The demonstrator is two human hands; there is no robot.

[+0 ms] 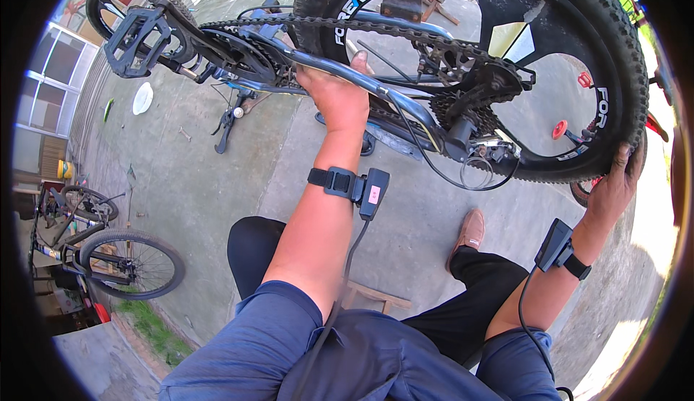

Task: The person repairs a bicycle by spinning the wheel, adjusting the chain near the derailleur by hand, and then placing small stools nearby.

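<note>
A bicycle fills the upper view, its blue-grey frame tube (390, 97) slanting across in front of me. My left hand (332, 90) is closed round this tube, the thumb over its top and most fingers hidden behind it. At the right, my right hand (618, 177) holds the knobby black tyre (637, 90) of the rear wheel by its lower right edge. Between my hands lie the chain (394, 31), the rear sprockets (463, 105) and the derailleur (491, 148) with a looped cable. A black pedal (139, 43) sticks out on the left, near the front wheel (116, 3).
Another bicycle (130, 264) stands at the lower left. On the concrete floor (195, 177) lie a white dish-like object (143, 98) and a small wrench-like tool (185, 134). A wooden stool (376, 296) shows between my legs. A yellow bucket (65, 169) stands far left.
</note>
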